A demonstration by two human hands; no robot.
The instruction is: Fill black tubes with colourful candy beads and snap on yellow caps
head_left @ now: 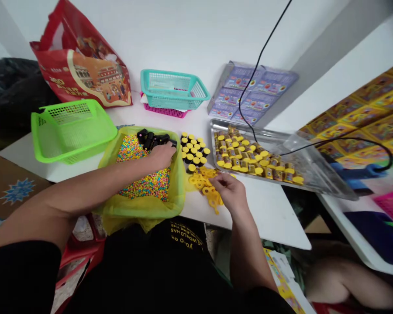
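Note:
My left hand [163, 156] reaches into a yellow basket [180, 196] lined with yellow netting. Its fingers curl closed at a small black container at the basket's right side, their tips partly hidden. More black containers [147, 138] lie on the small multicoloured balls [144, 187] filling the basket. Over a pile of small yellow plastic pieces with ring ends [212, 196], my right hand [231, 189] pinches thumb and forefinger together on what looks like one of these pieces. Just behind the pile, black containers with yellow lids [194, 150] stand upright in a cluster.
A metal tray [218, 163] of yellow-lidded containers sits at right, crossed by a black cable [260, 54]. Purple boxes [249, 93], a teal basket [173, 102] and a red bag [94, 78] line the back. A green basket [72, 150] stands left. Another person's leg [343, 279] shows lower right.

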